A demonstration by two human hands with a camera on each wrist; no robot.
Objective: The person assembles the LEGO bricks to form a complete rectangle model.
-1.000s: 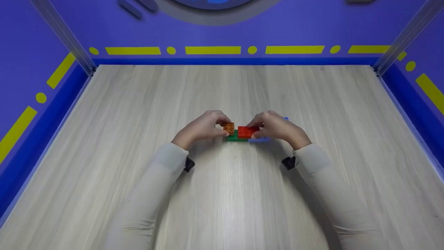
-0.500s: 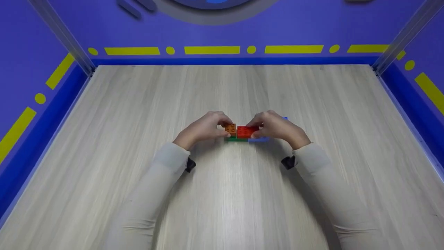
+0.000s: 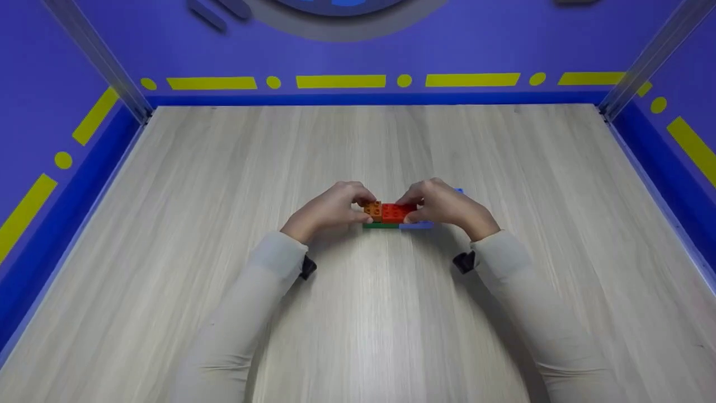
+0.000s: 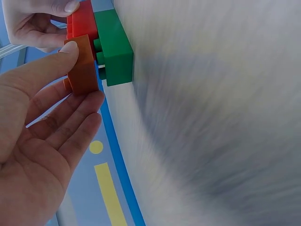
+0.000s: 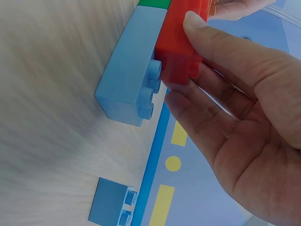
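Note:
My left hand (image 3: 331,211) pinches an orange brick (image 4: 83,66) between thumb and fingers. The orange brick stands over the studded end of a green brick (image 4: 117,49); in the left wrist view those studs still show, so a small gap separates the two. Beside it, a red brick (image 3: 396,212) spans the green brick and a light blue brick (image 5: 129,66), which lie end to end on the table. My right hand (image 3: 450,208) grips the red brick between thumb and fingers. Some light blue studs show past the red brick's end in the right wrist view.
A separate small blue brick (image 5: 108,202) sits on the wood-grain table (image 3: 358,313), behind my right hand in the head view. Blue walls (image 3: 335,56) with yellow marks enclose the table's back and sides.
My left hand has brought the orange brick slightly right and toward me, up against the red brick, covering the green studs in the head view. My right hand stays on the red brick.

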